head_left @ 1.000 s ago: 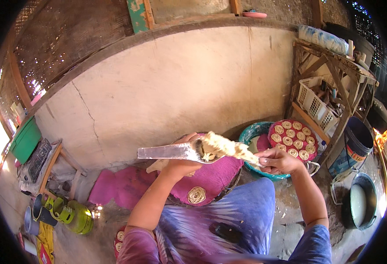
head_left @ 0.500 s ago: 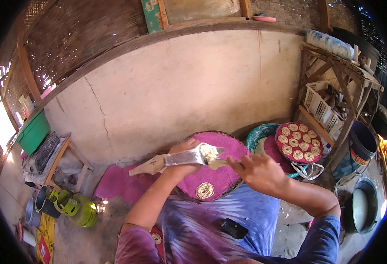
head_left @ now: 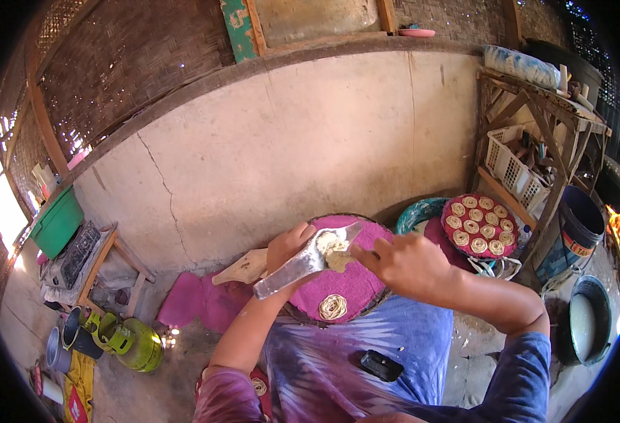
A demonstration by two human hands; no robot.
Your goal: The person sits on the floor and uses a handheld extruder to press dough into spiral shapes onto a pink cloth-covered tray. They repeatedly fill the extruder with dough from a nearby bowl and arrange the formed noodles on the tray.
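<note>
My left hand (head_left: 289, 248) is closed around a long tool with a shiny metal trough (head_left: 294, 272) and a pale wooden part (head_left: 242, 268). Whitish dough (head_left: 329, 242) sits in the trough's far end. My right hand (head_left: 410, 262) pinches a small flat tan scraper (head_left: 338, 261) against that dough; its grip end is hidden by my fingers. Below both hands is a round tray covered with magenta cloth (head_left: 355, 285). One coiled nest of pale dough strands (head_left: 332, 307) lies near the tray's front edge.
Another round magenta tray (head_left: 466, 235) bears several coiled nests, beside a teal basin (head_left: 422, 209). A small black case (head_left: 382, 365) lies on my lap. Magenta cloths (head_left: 204, 299) and a green gas cylinder (head_left: 135, 344) are left; buckets (head_left: 586, 321) and a wooden shelf (head_left: 535, 106) right.
The metal trough has tilted, its near end swinging down and its far end up. My right hand has shifted slightly left, bringing the scraper against the dough.
</note>
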